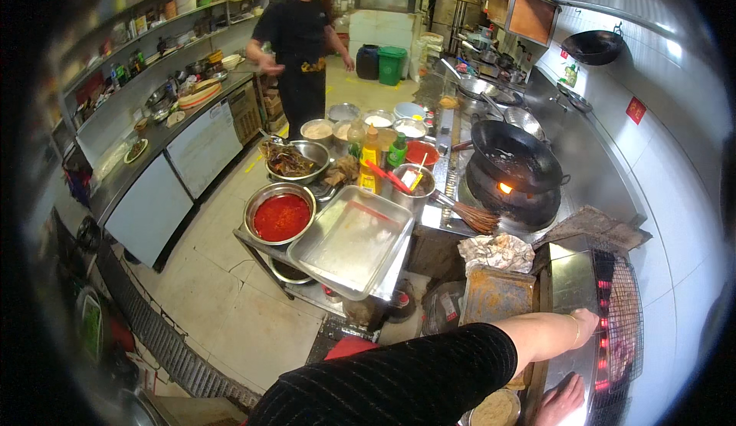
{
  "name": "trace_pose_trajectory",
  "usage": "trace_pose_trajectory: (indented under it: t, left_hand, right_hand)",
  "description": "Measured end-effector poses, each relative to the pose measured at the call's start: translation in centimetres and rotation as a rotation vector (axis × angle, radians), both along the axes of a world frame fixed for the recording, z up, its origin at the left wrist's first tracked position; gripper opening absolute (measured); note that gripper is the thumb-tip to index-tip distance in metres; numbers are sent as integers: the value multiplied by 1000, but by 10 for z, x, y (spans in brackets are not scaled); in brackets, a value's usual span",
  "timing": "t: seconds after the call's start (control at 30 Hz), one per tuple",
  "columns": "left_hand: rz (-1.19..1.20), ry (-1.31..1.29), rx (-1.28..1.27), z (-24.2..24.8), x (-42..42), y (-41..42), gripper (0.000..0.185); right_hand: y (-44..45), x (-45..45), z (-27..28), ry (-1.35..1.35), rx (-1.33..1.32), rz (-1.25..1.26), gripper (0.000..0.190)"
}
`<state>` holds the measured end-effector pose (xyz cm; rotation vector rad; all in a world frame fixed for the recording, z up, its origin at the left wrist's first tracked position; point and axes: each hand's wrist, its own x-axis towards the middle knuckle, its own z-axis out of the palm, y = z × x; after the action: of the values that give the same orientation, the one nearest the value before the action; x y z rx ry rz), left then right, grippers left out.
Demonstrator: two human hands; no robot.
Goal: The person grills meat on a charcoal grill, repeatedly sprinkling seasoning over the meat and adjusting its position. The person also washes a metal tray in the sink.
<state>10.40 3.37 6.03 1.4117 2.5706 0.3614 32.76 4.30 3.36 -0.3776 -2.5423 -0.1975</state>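
My left hand (584, 327) reaches across to the near edge of a lit grill with glowing red heating elements (602, 324). Its fingers are curled beside a wire grill rack (627, 317), and whether they grip it cannot be made out. Flat pieces of food (622, 334), apparently meat, lie in the rack. Lower down, my right hand (563, 401) is over the grill's steel front ledge (569, 288), partly cut off by the frame. A bowl of tan powder (494, 410) sits beside it, partly behind my left sleeve.
Left of the grill are a stained metal tray (499, 294) and crumpled paper (497, 252). A black wok (514, 153) stands over a burning stove. A cart holds a clear-walled tray (353, 242), a bowl of red sauce (282, 217) and bottles (371, 156). Another person (299, 41) stands beyond.
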Motion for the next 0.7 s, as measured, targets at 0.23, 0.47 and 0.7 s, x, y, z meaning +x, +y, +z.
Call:
trace_pose_trajectory:
  t: [0.23,0.47,0.7]
  left_hand:
    - [160,-49,94,-17,-7,8,40]
    - [170,-128,192,-19,-10,4,30]
    - [197,-30,167,-19,-6,-3,32]
  right_hand:
    - [0,-4,1,-41,14,-3,49]
    - [30,-6,-33,32,189,48,38]
    - [43,-15,-66,83,74,35,35]
